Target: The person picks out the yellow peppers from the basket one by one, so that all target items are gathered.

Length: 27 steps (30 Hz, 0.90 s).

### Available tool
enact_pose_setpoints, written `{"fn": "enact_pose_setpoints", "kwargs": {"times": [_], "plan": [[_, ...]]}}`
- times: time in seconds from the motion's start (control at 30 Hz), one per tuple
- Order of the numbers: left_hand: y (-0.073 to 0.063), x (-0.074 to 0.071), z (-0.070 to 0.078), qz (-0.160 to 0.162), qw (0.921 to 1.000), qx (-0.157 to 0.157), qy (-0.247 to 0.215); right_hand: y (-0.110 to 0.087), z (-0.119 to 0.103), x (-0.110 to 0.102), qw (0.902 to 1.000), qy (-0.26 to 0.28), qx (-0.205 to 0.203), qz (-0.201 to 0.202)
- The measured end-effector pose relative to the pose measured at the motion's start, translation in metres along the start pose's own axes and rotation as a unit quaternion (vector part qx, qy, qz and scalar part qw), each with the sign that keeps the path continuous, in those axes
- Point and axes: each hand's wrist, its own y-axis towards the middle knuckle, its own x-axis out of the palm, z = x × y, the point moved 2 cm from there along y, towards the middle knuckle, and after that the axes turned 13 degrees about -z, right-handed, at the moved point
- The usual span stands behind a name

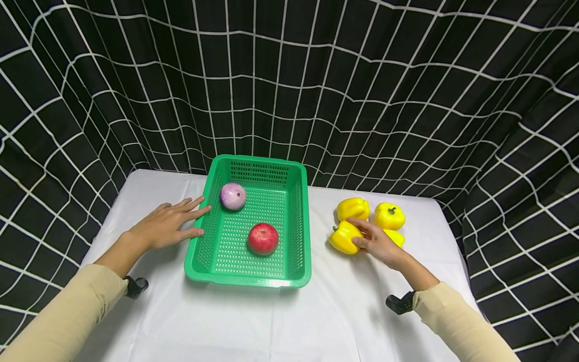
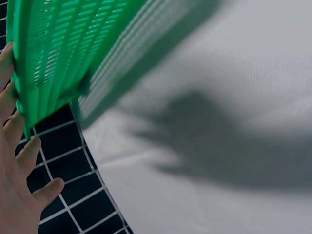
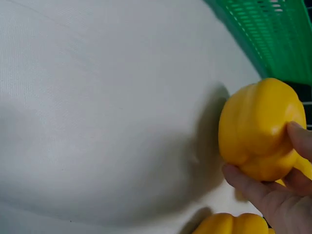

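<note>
With thumb and fingers, my right hand (image 1: 380, 244) grips a yellow bell pepper (image 1: 344, 238) to the right of the green basket (image 1: 249, 280). In the right wrist view the thumb presses one side of that bell pepper (image 3: 261, 126) and fingers lie along its lower side. My left hand (image 1: 166, 225) has its fingers spread and extended, with the fingertips at the basket's left rim. Inside the perforated basket are a purple-and-white onion (image 1: 233, 196) at the back left and a red apple (image 1: 263, 239) nearer the front.
Around my right hand lie more yellow bell peppers: one behind (image 1: 353, 209), one at the back right (image 1: 389, 216), and one partly hidden by the hand (image 1: 395, 237). A white cloth (image 1: 289, 322) covers the table. Black curtains (image 1: 280, 90) with a white grid surround it.
</note>
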Motion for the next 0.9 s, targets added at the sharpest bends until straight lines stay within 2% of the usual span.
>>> {"fn": "enact_pose_setpoints", "kwargs": {"times": [0.43,0.67,0.9], "plan": [[-0.001,0.002,0.002,-0.003,1.0,0.0,-0.003,-0.004,0.0,0.002,0.9986,-0.039,0.022,0.028],[-0.001,0.003,0.0,-0.002,1.0,0.001,0.002,-0.008,-0.003,0.0,0.9989,-0.038,0.021,0.017],[-0.002,0.002,-0.002,0.0,0.9999,0.0,0.017,-0.017,-0.016,-0.011,0.9979,-0.048,0.036,0.024]]}}
